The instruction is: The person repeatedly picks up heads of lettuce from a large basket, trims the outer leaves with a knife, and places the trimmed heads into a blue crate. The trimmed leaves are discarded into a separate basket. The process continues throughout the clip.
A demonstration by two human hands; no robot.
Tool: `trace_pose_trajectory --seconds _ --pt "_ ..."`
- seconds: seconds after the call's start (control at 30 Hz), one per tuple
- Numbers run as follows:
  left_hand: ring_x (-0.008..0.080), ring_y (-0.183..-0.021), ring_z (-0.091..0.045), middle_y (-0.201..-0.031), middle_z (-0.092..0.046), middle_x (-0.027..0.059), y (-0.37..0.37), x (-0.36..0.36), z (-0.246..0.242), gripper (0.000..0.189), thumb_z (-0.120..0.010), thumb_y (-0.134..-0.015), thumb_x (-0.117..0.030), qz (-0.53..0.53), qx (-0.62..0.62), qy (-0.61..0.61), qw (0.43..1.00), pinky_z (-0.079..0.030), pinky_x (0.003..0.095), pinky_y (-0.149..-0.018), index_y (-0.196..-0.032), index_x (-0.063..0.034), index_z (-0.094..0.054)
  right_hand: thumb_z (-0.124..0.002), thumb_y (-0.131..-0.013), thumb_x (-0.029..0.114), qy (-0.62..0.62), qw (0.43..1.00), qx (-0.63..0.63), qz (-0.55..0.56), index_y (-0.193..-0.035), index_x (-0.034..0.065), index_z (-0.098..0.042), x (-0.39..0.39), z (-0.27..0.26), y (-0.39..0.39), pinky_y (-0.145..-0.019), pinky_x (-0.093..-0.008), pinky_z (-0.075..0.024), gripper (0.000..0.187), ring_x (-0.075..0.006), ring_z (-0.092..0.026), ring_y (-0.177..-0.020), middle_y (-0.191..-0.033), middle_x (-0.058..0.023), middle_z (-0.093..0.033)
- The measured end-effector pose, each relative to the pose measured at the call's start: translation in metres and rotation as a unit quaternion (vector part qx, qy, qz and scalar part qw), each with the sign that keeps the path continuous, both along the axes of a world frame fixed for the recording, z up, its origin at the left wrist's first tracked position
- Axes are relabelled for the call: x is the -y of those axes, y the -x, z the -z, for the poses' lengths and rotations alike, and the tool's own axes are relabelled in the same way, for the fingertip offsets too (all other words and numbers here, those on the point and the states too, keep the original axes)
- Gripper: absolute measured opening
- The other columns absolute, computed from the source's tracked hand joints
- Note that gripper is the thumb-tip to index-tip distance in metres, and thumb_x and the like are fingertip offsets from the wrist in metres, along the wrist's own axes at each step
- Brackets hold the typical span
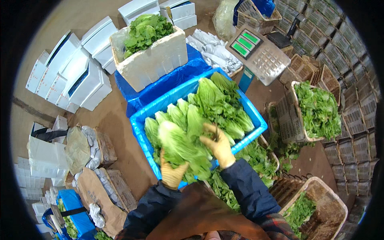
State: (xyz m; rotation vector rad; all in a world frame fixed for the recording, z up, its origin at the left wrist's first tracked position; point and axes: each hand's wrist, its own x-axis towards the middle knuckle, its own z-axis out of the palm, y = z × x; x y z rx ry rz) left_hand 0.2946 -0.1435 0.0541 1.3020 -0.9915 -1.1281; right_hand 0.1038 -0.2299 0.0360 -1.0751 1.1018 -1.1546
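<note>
My left hand (173,174), in a yellow glove, grips the leafy end of a romaine lettuce head (174,136). The head is blurred, with its pale base pointing away from me. My right hand (221,147), also gloved, is at the lettuce's right side, thumb and fingers spread around a thin dark tool (216,130); whether it is a knife is hard to tell. Below both hands is a box lined with blue plastic (255,117). Rows of lettuce heads (211,93) lie in it, several with their pale bases facing the far side.
A white foam box (153,66) of lettuce stands beyond the blue-lined box. To its right is a scale display (258,54). Crates of leaves (318,111) and trimmings (300,210) stand at right. White foam boxes (90,87) are stacked at left, above wrapped crates (108,186).
</note>
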Motion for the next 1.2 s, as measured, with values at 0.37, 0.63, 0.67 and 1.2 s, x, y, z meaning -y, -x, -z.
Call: trace_pose_trajectory --seconds 0.37,0.63,0.67,1.2 --pt "0.0391 -0.138 -0.049 -0.151 -0.046 0.0283 0.041 0.257 0.092 0.115 -0.088 -0.078 -0.037 -0.01 0.267 -0.098 0.959 -0.044 0.0397 -0.112 -0.161 0.0005 -0.017 -0.081 -0.078 0.001 0.0 0.866 -0.488 0.113 -0.133 0.0098 -0.059 0.18 0.051 0.029 -0.1 -0.0446 -0.0494 0.06 -0.0363 -0.056 -0.121 -0.128 -0.0146 -0.057" --pt "0.0329 -0.119 -0.057 -0.133 -0.058 0.0206 0.044 0.295 0.097 0.116 -0.069 -0.075 -0.078 0.099 0.64 -0.163 0.744 -0.047 0.0453 -0.099 -0.147 0.0083 -0.039 -0.08 -0.074 0.002 0.04 0.845 -0.512 0.149 -0.132 0.0164 -0.059 0.172 0.076 0.016 -0.098 -0.0437 -0.0498 0.063 -0.0341 -0.055 -0.123 -0.129 -0.0113 -0.056" --pt "0.0331 -0.12 -0.055 -0.133 -0.058 0.0198 0.047 0.296 0.104 0.116 -0.068 -0.075 -0.078 0.091 0.643 -0.17 0.741 -0.045 0.0464 -0.101 -0.147 0.0081 -0.039 -0.078 -0.078 0.006 0.051 0.837 -0.526 0.144 -0.132 0.0169 -0.058 0.172 0.08 0.013 -0.095 -0.0449 -0.0509 0.059 -0.0348 -0.056 -0.121 -0.127 -0.0115 -0.057" --pt "0.033 -0.117 -0.064 -0.133 -0.064 0.0189 0.053 0.266 0.084 0.079 -0.074 -0.089 -0.051 -0.032 0.73 0.002 0.683 -0.054 0.0468 -0.095 -0.147 -0.003 -0.05 -0.067 -0.083 0.003 0.062 0.877 -0.458 0.132 -0.149 0.007 -0.042 -0.061 -0.012 0.125 -0.09 -0.0492 -0.0539 0.07 -0.0423 -0.063 -0.112 -0.126 -0.023 -0.06"
